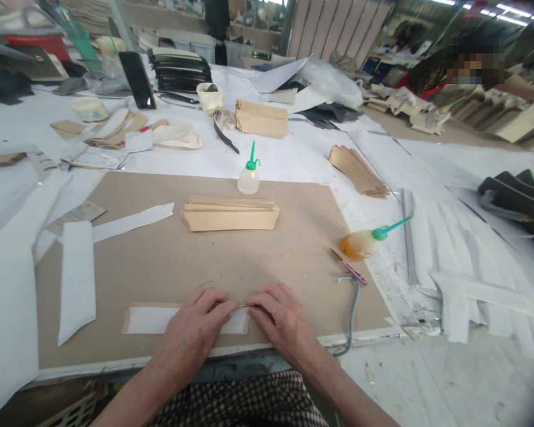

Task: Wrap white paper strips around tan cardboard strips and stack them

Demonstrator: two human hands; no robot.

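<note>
A tan strip with a white backing piece (149,319) on it lies flat near the front edge of the brown board. My left hand (200,320) rests over its middle, thumb and fingertips pinched at the far edge. At the strip's right end, my right hand (282,314) is closed too, its thumb and finger pinching the far corner. The two sets of fingertips nearly meet; my left hand hides part of the strip. Beyond them lies a stack of tan strips (231,219), with a clear bottle with a green spout (248,178) upright behind it.
The brown board (249,255) covers the white table. Right of my hands are a tipped amber bottle (359,245), a pointed tool (349,267) and a blue-grey cord (353,314). White strips (78,276) lie left. A co-worker (476,65) bends over material at the far right.
</note>
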